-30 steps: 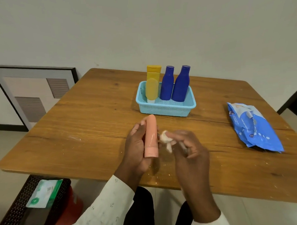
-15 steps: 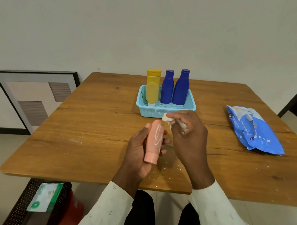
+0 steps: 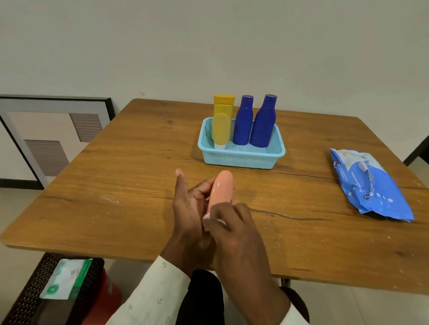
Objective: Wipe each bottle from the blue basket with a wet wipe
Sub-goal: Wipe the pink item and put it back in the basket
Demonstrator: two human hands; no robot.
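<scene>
The peach bottle (image 3: 221, 190) was held above the worktop (image 3: 125, 181), just in front of the blue basket (image 3: 242, 157). The left hand (image 3: 189, 210) supported it, grip partly around the body, thumb extended. The right hand (image 3: 232, 223) pinched a wet wipe (image 3: 207, 215) against its lower part. A yellow bottle (image 3: 222, 122) and two dark blue bottles (image 3: 253, 123) stood in the basket. The wipes pack (image 3: 369, 185) lay at right.

A plain pale wall (image 3: 227, 39) rose behind the wooden bench (image 3: 136, 190). A black-framed picture (image 3: 52, 130) leaned against that wall at left, standing on the light tiled floor (image 3: 6, 264). Under the bench's near left corner sat a black perforated basket (image 3: 30, 300) holding a green-and-white packet (image 3: 63, 279)
</scene>
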